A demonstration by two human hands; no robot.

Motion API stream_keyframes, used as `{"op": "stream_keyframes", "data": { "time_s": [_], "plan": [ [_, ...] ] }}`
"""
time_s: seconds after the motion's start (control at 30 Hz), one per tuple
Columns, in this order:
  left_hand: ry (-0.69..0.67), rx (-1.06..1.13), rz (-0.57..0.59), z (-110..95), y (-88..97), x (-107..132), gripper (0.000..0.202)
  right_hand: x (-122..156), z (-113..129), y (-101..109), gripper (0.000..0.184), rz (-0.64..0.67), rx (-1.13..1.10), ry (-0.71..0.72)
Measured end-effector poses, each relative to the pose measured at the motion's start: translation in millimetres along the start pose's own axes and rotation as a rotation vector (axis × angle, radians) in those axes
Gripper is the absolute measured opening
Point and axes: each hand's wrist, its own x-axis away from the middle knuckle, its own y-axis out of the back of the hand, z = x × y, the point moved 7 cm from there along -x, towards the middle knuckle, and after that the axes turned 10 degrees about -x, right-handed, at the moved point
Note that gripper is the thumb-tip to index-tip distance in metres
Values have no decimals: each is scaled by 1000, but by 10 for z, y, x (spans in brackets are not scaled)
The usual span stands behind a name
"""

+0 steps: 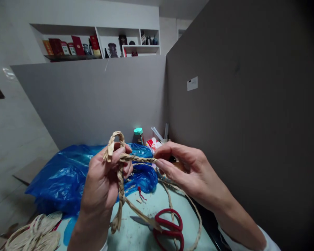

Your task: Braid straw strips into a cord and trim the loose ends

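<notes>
My left hand is closed round a braided straw rope, which loops over the fingers and hangs down toward the table. My right hand pinches the twisted end of the same rope between thumb and fingers, just to the right of the left hand. Loose strands of the rope trail down over the table and under the right hand.
Red-handled scissors lie on the pale green table below my hands. A blue plastic bag fills the left. A woven straw coil sits bottom left. A green-capped bottle stands by the grey partition walls.
</notes>
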Motion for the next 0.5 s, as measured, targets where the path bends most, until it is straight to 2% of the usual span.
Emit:
{"op": "stream_keyframes", "data": {
  "time_s": [0.13, 0.23, 0.4, 0.5],
  "plan": [
    [5, -43, 32, -3, -30, 14, 7, 15, 73, 44, 7, -41, 96, 74],
    [-11, -64, 60, 2, -35, 15, 10, 17, 86, 45, 8, -23, 194, 101],
    [-8, -92, 94, 26, -21, 39, 7, 8, 12, 74, 14, -7, 323, 27],
    [-3, -85, 105, -6, -88, 106, 10, 3, -2, 101, 16, -14, 377, 11]
  ]
}}
